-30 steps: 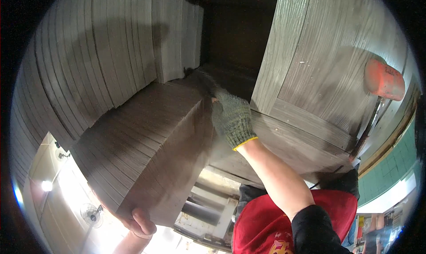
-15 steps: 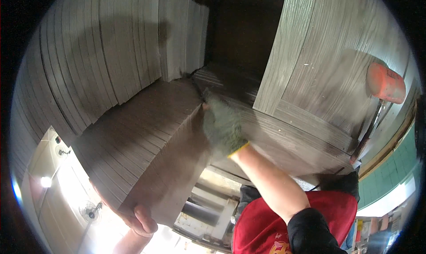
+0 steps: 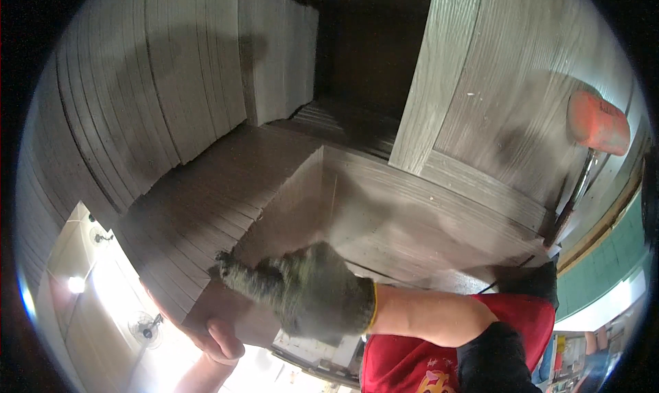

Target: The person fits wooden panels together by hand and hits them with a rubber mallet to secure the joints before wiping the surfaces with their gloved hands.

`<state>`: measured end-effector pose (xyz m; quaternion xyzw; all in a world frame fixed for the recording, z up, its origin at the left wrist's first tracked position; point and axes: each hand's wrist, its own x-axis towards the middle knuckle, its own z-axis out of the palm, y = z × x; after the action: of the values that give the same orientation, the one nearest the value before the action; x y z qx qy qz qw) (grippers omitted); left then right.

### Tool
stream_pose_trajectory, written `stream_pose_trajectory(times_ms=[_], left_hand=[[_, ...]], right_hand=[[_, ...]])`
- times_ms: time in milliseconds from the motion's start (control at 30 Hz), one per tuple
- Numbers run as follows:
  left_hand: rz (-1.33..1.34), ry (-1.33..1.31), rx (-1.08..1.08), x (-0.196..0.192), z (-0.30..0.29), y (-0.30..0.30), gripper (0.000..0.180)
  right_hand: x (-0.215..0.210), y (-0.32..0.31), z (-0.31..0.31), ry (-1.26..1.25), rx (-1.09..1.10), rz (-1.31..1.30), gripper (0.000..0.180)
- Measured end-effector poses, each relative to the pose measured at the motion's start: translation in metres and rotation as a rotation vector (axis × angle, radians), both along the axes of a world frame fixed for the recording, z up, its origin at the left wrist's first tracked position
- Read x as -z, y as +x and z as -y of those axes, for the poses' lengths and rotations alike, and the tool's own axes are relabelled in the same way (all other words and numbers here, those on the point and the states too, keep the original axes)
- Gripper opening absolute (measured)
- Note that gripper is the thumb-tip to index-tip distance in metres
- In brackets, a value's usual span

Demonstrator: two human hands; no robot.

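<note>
A stack of grey wood-grain boards [image 3: 182, 245] juts toward me at left centre, its layered edges showing. My bare left hand [image 3: 218, 341] is closed around the lower near corner of this stack. On my right hand [image 3: 305, 290] is a dark grey-green knit glove with a yellow cuff. It is at the stack's near edge, a stretched finger against the boards by the corner. Nothing shows in that hand, though the glove hides part of its palm side.
More stacked boards [image 3: 165, 84] rise on the left, beside a dark recess [image 3: 364, 56]. A wood-grain panel [image 3: 515, 105] is on the right, with an orange-headed mallet [image 3: 597, 122] against it. A green surface [image 3: 600, 256] curves along the right side. Fans and a bright lamp appear lower left.
My gloved right hand has moved from the far end of the stack's edge down and left to its near end. My left hand has kept its place on the corner.
</note>
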<state>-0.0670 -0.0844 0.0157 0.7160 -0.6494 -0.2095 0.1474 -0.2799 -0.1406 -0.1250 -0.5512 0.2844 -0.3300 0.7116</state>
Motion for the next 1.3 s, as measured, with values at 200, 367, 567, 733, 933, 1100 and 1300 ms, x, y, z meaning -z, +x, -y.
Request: stream_pose_trajectory(times_ms=[200,367,567,733,933,1100,1300], left_hand=[[0.25,0.093,0.142,0.004,0.014,-0.014,0.089],[0.22,0.092,0.093,-0.005,0.001,0.001,0.088],[0.182,0.095,0.086,-0.002,0.003,-0.003,0.09],[0.292,0.092,0.108,-0.008,0.007,-0.005,0.09],[0.265,0.005,0.147,0.006,0.017,-0.02,0.087],[0.47,0.04,0.293,0.0,0.032,-0.032,0.086],[0.527,0.007,0.299,-0.007,0.031,-0.029,0.088]], right_hand=[[0.165,0.055,-0.008,0.067,-0.033,-0.652,0.04],[0.059,0.032,-0.025,-0.251,0.463,-0.2,0.036],[0.153,0.026,-0.009,-0.338,0.519,-0.914,0.033],[0.141,0.02,-0.004,-0.009,-0.167,-0.441,0.036],[-0.013,0.014,-0.004,-0.111,0.369,-0.129,0.022],[0.008,0.04,-0.015,0.51,0.286,0.181,0.02],[0.001,0.039,-0.013,0.119,0.393,-0.214,0.016]])
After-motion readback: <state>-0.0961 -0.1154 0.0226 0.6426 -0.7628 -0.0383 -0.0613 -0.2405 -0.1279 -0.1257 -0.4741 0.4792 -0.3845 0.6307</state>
